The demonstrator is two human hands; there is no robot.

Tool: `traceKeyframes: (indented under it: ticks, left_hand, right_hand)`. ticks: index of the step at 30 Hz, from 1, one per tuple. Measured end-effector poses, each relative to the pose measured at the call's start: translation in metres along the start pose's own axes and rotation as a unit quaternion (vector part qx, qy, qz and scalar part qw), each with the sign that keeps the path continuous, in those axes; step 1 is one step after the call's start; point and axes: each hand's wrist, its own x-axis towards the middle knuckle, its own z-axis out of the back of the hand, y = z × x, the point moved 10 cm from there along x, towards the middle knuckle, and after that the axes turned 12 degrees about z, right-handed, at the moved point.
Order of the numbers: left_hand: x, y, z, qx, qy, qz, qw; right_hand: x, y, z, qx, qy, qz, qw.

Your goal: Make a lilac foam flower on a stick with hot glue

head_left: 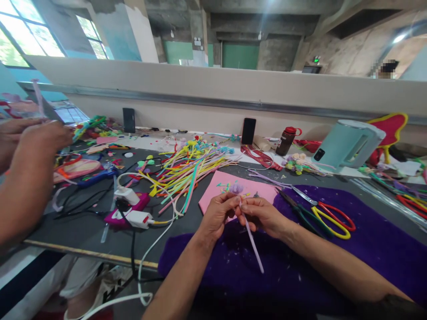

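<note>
Both hands meet over the front edge of a pink sheet (210,192). My left hand (218,213) and my right hand (260,214) are closed, fingertips pinching a pale lilac pipe cleaner (253,246) whose long end slants down toward me. A fluffy lilac pom-like piece (236,188) shows just above the fingertips; whether it joins the pipe cleaner is hidden by the fingers. Small green and yellow snippets lie on the sheet. Right of my right hand, scissors with red and yellow handles (333,220) and dark green-handled pliers (305,213) rest on purple cloth (376,231).
A heap of coloured pipe cleaners (190,169) lies left of the sheet. Closer in are a magenta power strip (115,218) and trailing cables. A mint kettle (348,144), brown bottle (286,141) and phone (248,131) stand behind. Another person's hands (43,138) work at left.
</note>
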Motion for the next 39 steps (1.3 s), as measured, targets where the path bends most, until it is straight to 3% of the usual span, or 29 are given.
traceKeyframes:
  ticks: [4,8,28,35,39]
  left_hand:
    - [-0.004,-0.010,0.006,0.018,-0.048,-0.046,0.998]
    - [-0.006,-0.014,0.005,0.062,-0.068,-0.066,0.994]
    - [-0.011,-0.017,-0.014,0.139,-0.034,-0.069,0.987]
    - [-0.007,-0.009,-0.002,0.043,-0.049,-0.013,0.998]
    - [-0.007,-0.011,0.007,-0.038,-0.055,-0.017,0.998]
  right_hand:
    - [-0.001,0.032,0.027,-0.141,-0.102,0.091,0.981]
    - [-0.004,0.057,0.041,-0.152,-0.162,0.145,0.964]
    - [-0.002,0.059,0.039,-0.169,-0.153,0.160,0.961]
    - [-0.003,0.059,0.039,-0.156,-0.146,0.155,0.965]
    - [-0.002,0.039,0.023,-0.159,-0.094,0.101,0.978]
